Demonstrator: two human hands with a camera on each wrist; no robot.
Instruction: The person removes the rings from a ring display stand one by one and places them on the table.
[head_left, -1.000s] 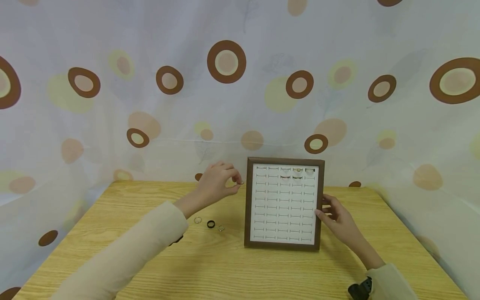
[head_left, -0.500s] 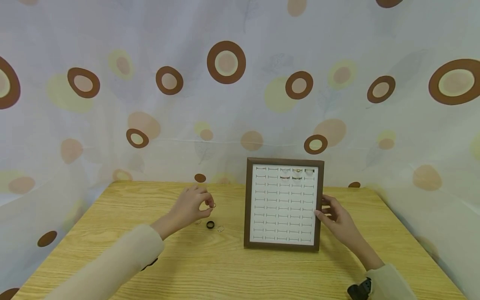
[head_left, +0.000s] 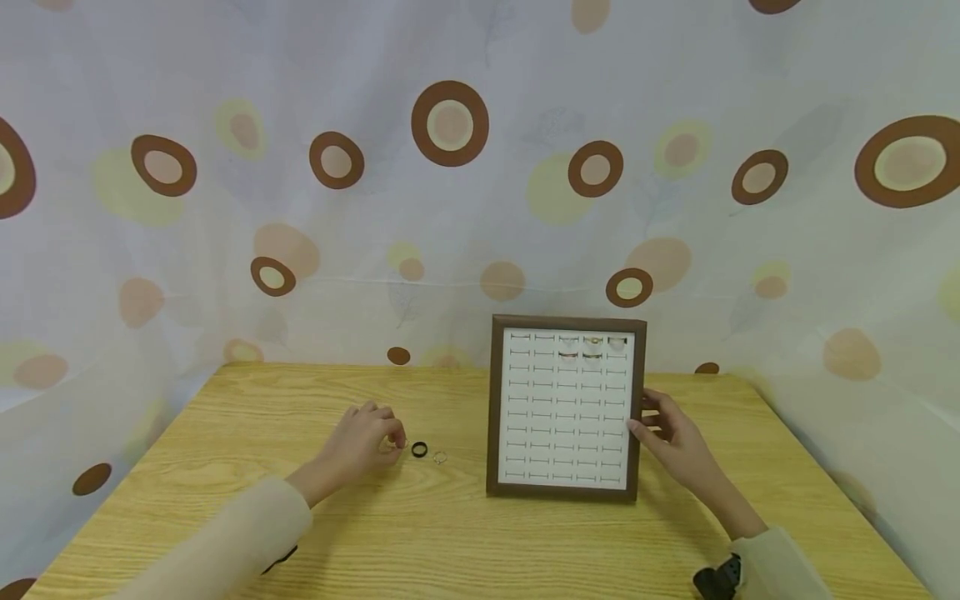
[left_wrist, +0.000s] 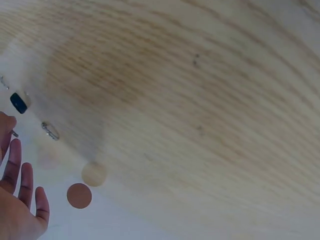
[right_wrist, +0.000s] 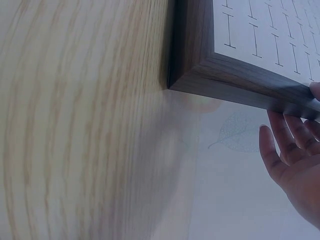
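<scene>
Now our left hand [head_left: 365,440] pinches a thin ring [head_left: 397,444] low over the table; the black ring [head_left: 420,449] lies just right, while our right hand [head_left: 670,433] steadies the tray [head_left: 491,408].

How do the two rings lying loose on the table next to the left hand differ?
The black ring is a thick, dark band; the silver ring is thin and pale. The black ring lies nearer the left hand, the silver ring nearer the framed board. Both rest untouched on the table.
</scene>
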